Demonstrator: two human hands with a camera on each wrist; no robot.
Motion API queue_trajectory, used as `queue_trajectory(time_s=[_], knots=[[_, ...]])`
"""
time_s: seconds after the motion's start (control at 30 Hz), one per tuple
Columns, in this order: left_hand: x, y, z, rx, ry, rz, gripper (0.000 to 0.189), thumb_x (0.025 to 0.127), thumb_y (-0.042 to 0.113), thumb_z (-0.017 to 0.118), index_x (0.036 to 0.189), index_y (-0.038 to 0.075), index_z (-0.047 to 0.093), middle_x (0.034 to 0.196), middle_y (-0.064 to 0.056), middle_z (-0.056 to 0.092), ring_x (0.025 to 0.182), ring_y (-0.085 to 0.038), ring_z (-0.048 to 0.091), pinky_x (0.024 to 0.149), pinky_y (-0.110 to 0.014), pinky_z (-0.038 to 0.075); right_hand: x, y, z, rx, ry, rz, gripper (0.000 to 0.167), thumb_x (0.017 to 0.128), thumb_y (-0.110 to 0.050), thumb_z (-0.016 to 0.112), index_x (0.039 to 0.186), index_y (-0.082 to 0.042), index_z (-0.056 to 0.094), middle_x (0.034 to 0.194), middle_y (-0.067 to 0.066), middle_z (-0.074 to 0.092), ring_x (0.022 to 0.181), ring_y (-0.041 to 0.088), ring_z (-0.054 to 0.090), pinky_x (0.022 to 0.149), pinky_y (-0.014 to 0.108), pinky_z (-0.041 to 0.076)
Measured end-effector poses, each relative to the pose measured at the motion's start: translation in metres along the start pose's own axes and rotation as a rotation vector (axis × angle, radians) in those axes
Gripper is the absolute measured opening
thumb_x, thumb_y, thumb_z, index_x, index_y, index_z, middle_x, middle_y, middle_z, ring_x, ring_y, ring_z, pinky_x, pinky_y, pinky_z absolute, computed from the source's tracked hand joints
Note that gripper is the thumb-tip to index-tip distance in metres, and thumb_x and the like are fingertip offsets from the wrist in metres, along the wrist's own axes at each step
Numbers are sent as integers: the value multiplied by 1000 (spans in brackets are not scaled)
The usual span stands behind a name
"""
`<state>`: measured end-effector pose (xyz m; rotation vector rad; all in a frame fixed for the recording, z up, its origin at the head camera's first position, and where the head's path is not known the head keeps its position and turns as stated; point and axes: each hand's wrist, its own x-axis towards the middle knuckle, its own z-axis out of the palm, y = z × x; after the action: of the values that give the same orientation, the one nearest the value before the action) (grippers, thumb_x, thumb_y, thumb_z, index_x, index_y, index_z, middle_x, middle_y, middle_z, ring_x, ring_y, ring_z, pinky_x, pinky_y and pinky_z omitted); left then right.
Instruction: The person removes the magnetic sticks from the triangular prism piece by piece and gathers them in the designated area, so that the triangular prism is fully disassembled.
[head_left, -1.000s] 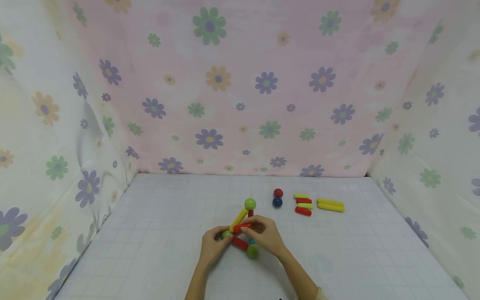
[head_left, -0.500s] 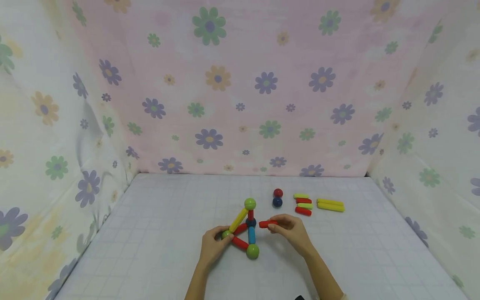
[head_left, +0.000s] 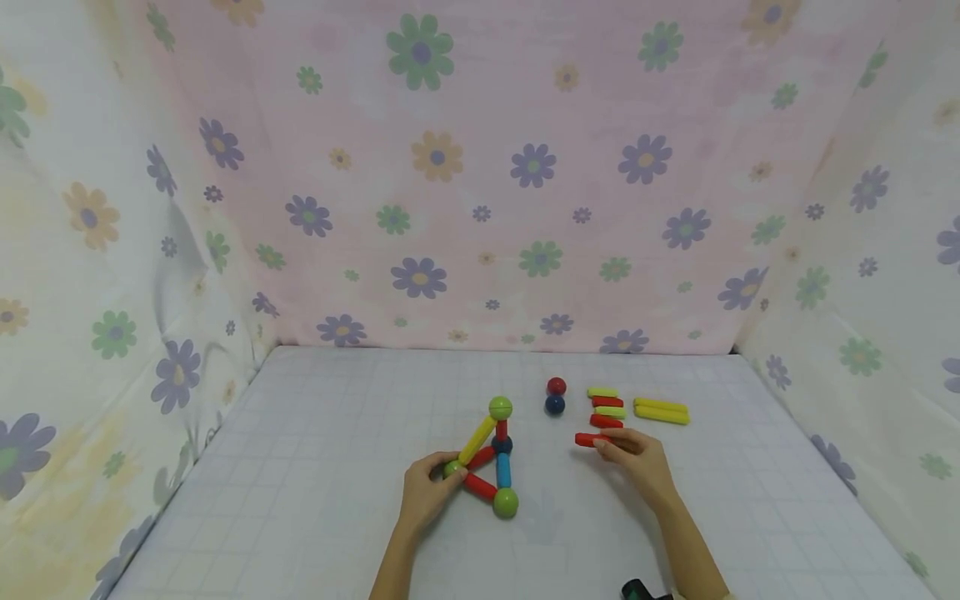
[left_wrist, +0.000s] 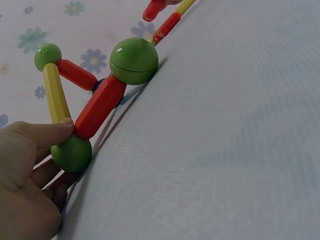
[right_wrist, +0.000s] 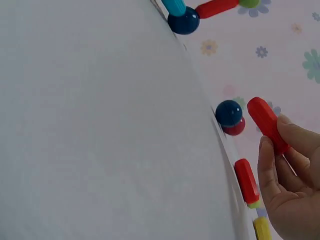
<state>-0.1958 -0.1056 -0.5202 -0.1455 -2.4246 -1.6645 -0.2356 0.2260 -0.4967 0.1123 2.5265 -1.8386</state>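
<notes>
My left hand [head_left: 429, 496] grips a green ball [left_wrist: 72, 154] at the left corner of a stick-and-ball frame. From that ball a yellow stick [head_left: 477, 442] slants up to a raised green ball [head_left: 500, 407]. A red stick [head_left: 480, 486] runs from it to the front green ball [head_left: 506, 502], and another red stick [head_left: 482, 457] to a navy ball [head_left: 502, 446]. Between the front and navy balls lies a blue stick [head_left: 504, 471]. Away to the right, my right hand [head_left: 643, 468] pinches a loose red stick [right_wrist: 267, 122] between thumb and fingers, close to a row of short sticks.
Short red and lime sticks [head_left: 607, 412] lie in a row behind my right hand. Two yellow sticks [head_left: 661, 411] are to their right. A red ball [head_left: 557, 386] and a navy ball [head_left: 555, 405] sit left of the row. Flowered cloth [head_left: 480, 242] closes off the back and sides.
My right hand has carried the red stick from beside the frame out to the right, towards the row of sticks. My left hand has stayed on the frame's green ball.
</notes>
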Motion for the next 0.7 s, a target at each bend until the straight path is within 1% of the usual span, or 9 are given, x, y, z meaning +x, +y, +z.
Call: queue_trajectory(time_s=[0.1,0.27,0.33,0.4,0.47,0.53,0.6,0.7], knots=[[0,0,0,5,3,5,25,82,14,71,102,0,69,101,-10,69,106,-32,60,95,-49,43,3,4,-11,-66,24,35,52,85,-38,68,120,0,60,106,8,67,88,9,60,76,14,47],[0,0,0,1,3,11,25,82,14,71,102,0,69,100,-10,70,105,-32,60,95,-49,43,8,11,-22,-150,24,75,57,87,-41,65,126,-1,57,123,17,59,104,21,54,77,16,47],[0,0,0,0,3,11,25,82,14,71,102,0,69,100,-10,70,105,-32,60,95,-49,43,10,13,-24,-176,24,86,58,87,-42,64,127,-1,56,126,18,57,109,25,51,82,21,48],[0,0,0,1,3,9,25,81,14,71,102,-1,69,100,-10,70,105,-32,60,95,-49,43,12,15,-25,-191,26,81,56,88,-39,63,128,-1,55,127,19,57,114,29,49,89,29,48],[0,0,0,3,4,10,25,82,14,71,102,-1,69,101,-10,69,105,-32,60,95,-49,43,13,17,-25,-198,38,77,55,88,-38,64,127,0,55,126,20,57,116,31,48,94,38,45],[-1,1,0,-2,4,10,25,81,13,71,102,-1,69,101,-10,69,105,-32,60,95,-49,43,14,18,-25,-202,46,62,54,88,-36,64,126,1,56,125,20,57,117,32,48,97,42,43],[-1,1,0,-5,4,11,25,82,13,71,102,-1,69,101,-10,69,105,-32,60,95,-49,43,15,19,-24,-214,60,47,52,88,-36,65,124,0,58,123,19,59,114,31,50,96,39,44],[0,1,0,-8,6,14,24,82,13,71,102,0,69,101,-10,69,105,-31,60,94,-48,43,16,19,-24,-231,74,19,50,87,-35,66,121,1,60,119,18,61,108,28,54,88,27,45]])
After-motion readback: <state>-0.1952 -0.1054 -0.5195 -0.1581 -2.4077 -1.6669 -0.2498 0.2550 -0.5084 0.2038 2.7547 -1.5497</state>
